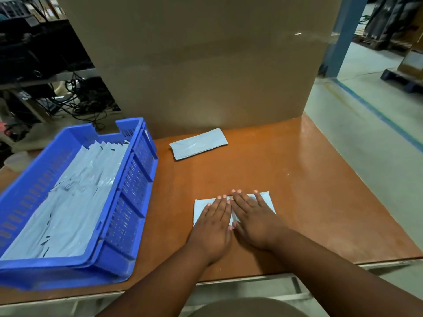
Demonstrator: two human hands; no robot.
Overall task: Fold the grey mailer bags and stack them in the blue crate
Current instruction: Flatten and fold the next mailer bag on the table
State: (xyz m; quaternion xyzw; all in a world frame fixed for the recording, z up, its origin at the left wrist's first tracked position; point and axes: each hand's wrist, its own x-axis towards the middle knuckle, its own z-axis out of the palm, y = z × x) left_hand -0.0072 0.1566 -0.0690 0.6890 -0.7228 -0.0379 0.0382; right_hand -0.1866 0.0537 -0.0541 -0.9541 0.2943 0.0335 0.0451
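Observation:
A folded grey mailer bag (199, 208) lies on the brown table near the front edge. My left hand (214, 227) and my right hand (253, 219) press flat on it side by side, fingers spread, covering most of it. A second folded grey mailer bag (198, 143) lies farther back, near the cardboard wall. The blue crate (128, 193) stands on the left of the table and holds a layer of several grey mailer bags (77, 202) spread along its floor.
A tall cardboard panel (206, 65) rises at the back of the brown table (309, 191). Cables and dark equipment sit behind the crate at the upper left. A pale round container (16, 160) rests left of the crate. The floor with a blue line runs along the right.

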